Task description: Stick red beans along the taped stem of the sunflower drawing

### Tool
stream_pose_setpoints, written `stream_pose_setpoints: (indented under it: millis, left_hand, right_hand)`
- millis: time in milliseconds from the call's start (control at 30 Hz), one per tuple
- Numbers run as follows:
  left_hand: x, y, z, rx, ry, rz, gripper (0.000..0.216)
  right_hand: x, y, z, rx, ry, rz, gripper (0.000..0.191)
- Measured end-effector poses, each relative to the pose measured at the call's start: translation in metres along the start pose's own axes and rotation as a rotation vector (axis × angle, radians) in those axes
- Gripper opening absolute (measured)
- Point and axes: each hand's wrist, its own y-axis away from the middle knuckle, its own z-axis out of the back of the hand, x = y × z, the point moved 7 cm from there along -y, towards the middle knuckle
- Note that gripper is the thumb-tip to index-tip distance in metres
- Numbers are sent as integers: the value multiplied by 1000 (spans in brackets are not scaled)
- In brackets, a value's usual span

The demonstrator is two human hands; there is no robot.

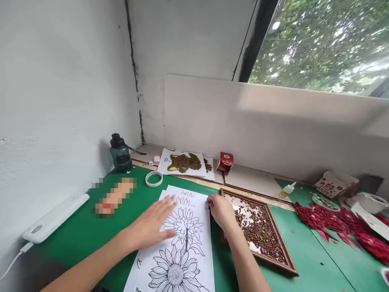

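Sheets of white paper (204, 243) printed with black flower line drawings lie overlapped on the green table in front of me. My left hand (153, 223) rests flat on the left side of the top sheet, fingers stretched out and thumb apart. At the sheet's upper right edge is my right hand (221, 209), its fingers curled together and touching the paper. A small dark bit shows under those fingertips; what they hold, if anything, is hidden. Just right of that hand sits a brown-framed tray (275, 221) of small dark red-brown beans, partly behind my right forearm.
A dark water bottle (120, 154), a roll of tape (154, 179) and a bean picture (185, 162) stand or lie at the back. A red box (225, 162) and a glue bottle (287, 190) are farther right, beyond them red petal-like pieces (328, 221). A white power strip (56, 217) lies left.
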Motion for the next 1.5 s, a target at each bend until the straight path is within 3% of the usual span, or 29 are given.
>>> stream_pose_setpoints:
  millis: [133,400,567,867,967,1133,1267,1367,1500]
  left_hand:
    - [-14,-31,-16,99,-9,-49,99]
    - [13,-87,11,86,-37,-33,96]
    - [21,-90,1,-101,-27,-51,74]
    - [35,-88,0,-122,-41,-44,75]
    - [35,-88,1,-111,-42,-34,76]
    - [33,-83,5,-86,-36,-29,77]
    - [33,-80,9,-83,-28,-26,76]
    - [34,-79,10,-79,-29,-20,77]
    - [37,-79,11,-77,-18,-1,78]
  right_hand:
    - [-2,2,1,1,15,-18,30]
    - [-4,9,5,30,-7,33,33]
    - [-3,16,6,78,-60,88,37]
    - [6,-3,4,214,113,24,25]
    - [9,-3,5,220,154,30,31]
    - [16,10,19,111,196,28,41]
    - [14,47,22,-118,136,26,37]
    - [-3,87,6,-247,102,51,50]
    - [-33,117,-18,-250,69,29,57]
